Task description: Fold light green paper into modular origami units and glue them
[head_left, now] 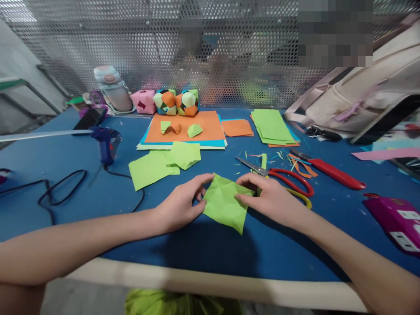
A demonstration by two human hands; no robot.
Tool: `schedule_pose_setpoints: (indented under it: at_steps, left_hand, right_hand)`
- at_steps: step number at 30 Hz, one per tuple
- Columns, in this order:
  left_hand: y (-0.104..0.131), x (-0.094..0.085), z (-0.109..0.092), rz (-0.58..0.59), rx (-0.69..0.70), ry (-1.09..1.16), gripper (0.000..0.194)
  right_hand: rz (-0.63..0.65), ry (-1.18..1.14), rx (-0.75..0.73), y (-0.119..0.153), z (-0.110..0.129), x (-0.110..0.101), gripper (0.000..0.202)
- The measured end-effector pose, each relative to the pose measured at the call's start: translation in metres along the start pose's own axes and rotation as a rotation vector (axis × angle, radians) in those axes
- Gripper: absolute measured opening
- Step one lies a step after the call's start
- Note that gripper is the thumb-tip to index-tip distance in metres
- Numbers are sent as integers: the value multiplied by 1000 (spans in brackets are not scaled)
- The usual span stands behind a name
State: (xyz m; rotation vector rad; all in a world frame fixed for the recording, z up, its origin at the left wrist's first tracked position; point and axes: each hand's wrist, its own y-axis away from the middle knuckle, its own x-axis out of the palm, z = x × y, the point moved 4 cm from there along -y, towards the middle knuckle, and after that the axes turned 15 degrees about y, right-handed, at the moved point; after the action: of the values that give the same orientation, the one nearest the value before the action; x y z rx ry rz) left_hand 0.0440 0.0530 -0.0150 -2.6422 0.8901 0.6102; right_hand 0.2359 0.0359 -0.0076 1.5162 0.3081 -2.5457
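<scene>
Now the creased, lime-green paper square sits between both hands over the blue table: the left hand, grip nearly closed, pinches its left edge; the right hand pinches its right corner, presumably keeping it spread. Just beyond, red-and-yellow-handled metal scissors lie aside, seemingly for easy reach.

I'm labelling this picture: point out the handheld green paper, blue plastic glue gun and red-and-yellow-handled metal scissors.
Handheld green paper (225, 202), head view: creased middle.
Blue plastic glue gun (105, 146), head view: grip.
Red-and-yellow-handled metal scissors (255, 167), head view: blade.
</scene>
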Motion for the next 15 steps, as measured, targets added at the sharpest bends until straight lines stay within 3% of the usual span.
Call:
schedule_pose_setpoints:
  at_steps: [9,15]
  left_hand:
    - [0,3,4,49,5,26,55]
    - [1,2,1,67,33,-31,52]
  right_hand:
    - [112,-22,53,1,2,2,8]
    - [94,93,-157,1,1,1,11]
